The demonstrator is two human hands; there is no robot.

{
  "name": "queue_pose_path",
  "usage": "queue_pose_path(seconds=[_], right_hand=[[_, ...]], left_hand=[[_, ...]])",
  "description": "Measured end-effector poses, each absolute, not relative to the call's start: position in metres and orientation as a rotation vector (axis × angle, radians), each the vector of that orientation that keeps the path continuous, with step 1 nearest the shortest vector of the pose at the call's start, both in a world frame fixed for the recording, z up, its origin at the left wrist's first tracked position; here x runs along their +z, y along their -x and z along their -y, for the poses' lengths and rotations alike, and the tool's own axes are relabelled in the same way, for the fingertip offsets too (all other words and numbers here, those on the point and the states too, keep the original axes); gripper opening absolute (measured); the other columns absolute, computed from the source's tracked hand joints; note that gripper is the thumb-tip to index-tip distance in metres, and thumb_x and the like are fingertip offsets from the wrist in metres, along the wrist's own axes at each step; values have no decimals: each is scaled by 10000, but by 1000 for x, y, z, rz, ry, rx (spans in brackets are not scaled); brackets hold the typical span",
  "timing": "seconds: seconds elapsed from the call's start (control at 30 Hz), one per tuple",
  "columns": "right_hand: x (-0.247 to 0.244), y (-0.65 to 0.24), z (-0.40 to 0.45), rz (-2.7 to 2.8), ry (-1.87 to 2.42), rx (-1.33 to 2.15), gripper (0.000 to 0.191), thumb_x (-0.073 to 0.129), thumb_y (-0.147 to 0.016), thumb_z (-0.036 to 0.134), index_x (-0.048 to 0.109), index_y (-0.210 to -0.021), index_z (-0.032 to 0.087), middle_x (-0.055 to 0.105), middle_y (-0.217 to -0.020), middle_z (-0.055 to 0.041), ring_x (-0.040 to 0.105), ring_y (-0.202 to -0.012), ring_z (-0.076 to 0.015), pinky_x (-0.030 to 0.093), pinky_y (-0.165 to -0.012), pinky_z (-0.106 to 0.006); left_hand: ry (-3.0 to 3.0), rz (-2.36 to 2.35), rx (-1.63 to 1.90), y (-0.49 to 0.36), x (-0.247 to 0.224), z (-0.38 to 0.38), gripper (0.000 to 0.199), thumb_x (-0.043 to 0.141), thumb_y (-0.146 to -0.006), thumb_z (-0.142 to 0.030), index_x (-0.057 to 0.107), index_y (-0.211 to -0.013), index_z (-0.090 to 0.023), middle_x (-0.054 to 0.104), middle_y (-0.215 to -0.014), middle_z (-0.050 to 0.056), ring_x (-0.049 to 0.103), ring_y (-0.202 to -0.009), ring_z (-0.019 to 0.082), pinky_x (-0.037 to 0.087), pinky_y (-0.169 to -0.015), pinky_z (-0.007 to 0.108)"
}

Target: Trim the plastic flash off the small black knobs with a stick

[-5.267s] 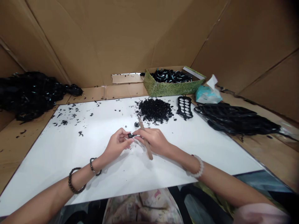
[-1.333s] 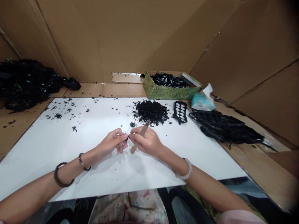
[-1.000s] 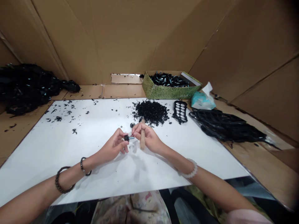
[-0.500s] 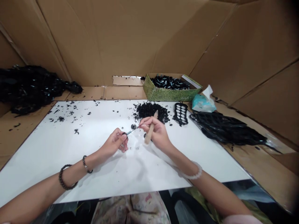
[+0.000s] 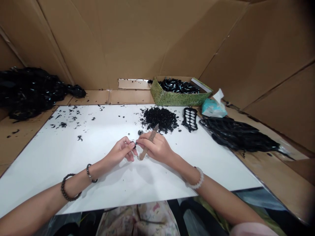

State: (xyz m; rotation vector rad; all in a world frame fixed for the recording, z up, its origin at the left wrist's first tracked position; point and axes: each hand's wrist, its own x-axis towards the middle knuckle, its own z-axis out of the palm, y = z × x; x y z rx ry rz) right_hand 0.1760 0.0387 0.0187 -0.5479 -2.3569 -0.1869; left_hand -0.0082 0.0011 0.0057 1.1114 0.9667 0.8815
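Over the middle of the white tabletop (image 5: pixel 103 183), my left hand (image 5: pixel 121 150) is closed, pinching a small round black-headed bolt (image 5: pixel 133 144) between thumb and fingers. My right hand (image 5: pixel 159 149) has its fingertips together right at the bolt's shaft, which they mostly cover. A tan, flat, pointed stick-like tool (image 5: pixel 149 143) lies across that hand, gripped under the fingers. Whether the fingertips also pinch a small ring, I cannot make out. Just beyond the hands, another black disc-headed piece (image 5: pixel 140 132) stands on the table. Behind it spreads a pile of tiny black rings (image 5: pixel 159 118).
A green patterned box (image 5: pixel 182 99) full of black-headed bolts stands at the back. Right of the pile are a black frame with oval holes (image 5: pixel 190 119), a tissue pack (image 5: pixel 214 108) and stacked black sheets (image 5: pixel 236 132). Black scraps (image 5: pixel 63 124) and a black plastic heap (image 5: pixel 31 91) lie left.
My right hand has moved left and slightly down with the tan tool, bringing its fingertips up to the bolt. The shaft, visible before, is now mostly hidden. My left hand stays nearly still.
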Motion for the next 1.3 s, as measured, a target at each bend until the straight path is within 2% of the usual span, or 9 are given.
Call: queue_pose_path(seconds=[0.23,0.43,0.53,0.63,0.7,0.8,1.0,1.17,1.3], right_hand=[[16,-174,-38,2394,545,-305,94,504,-835,154,595,-858,163,665,-843,-48,587,-746,-152,422,-631,-254],[15,-174,-37,2451,562,-185,116,471,-839,167,571,-781,174,641,-898,-56,555,-713,-146,394,-603,-260],[15,-173,-35,2406,605,185,89,476,-837,179,551,-789,176,623,-937,-69,558,-772,-154,414,-651,-267],[16,-171,-35,2127,704,846,65,519,-816,213,519,-761,179,604,-884,-55,559,-789,-146,431,-699,-275],[18,-171,-37,1826,770,1231,125,574,-781,255,500,-717,177,587,-836,-37,554,-753,-133,431,-693,-270],[21,-171,-40,1488,806,1538,211,630,-735,320,491,-680,172,568,-817,-20,506,-649,-95,405,-640,-247],[30,-170,-28,1500,748,1393,224,635,-753,337,482,-692,186,551,-830,-15,514,-791,-127,393,-732,-275],[35,-171,-21,1615,727,1201,179,585,-802,321,481,-723,198,549,-836,-16,510,-804,-135,392,-745,-290],[35,-174,-32,1612,830,1407,269,666,-714,390,500,-668,183,570,-794,-17,521,-733,-131,409,-685,-278]], left_hand=[[-1135,-960,858,8,6,-1,352,536,-791,-489,375,-733,-182,634,-639,-3,573,-477,82,460,-497,217],[-1250,-981,871,7,4,-1,330,542,-790,-468,353,-832,-201,593,-812,2,572,-530,78,440,-482,210],[-1377,-1011,858,8,0,3,239,493,-839,-402,357,-878,-209,552,-753,-21,561,-557,89,441,-513,223],[-1577,-1090,840,9,-4,9,142,450,-873,-326,389,-928,-210,520,-664,-35,531,-564,100,428,-551,240],[-1624,-1080,887,8,-4,12,129,446,-875,-303,396,-949,-210,545,-782,-3,520,-570,89,426,-550,245],[-1429,-956,1026,6,0,12,159,456,-869,-320,352,-936,-221,524,-945,24,519,-539,62,432,-502,234],[-1012,-935,1096,1,5,9,264,535,-820,-382,337,-888,-220,518,-844,-28,493,-472,35,424,-445,198],[-1204,-965,909,0,0,13,227,502,-839,-371,342,-896,-220,522,-759,-44,498,-457,48,423,-454,210],[-1289,-960,820,0,-1,15,193,465,-857,-362,342,-884,-216,516,-711,-48,475,-452,49,411,-451,206]])
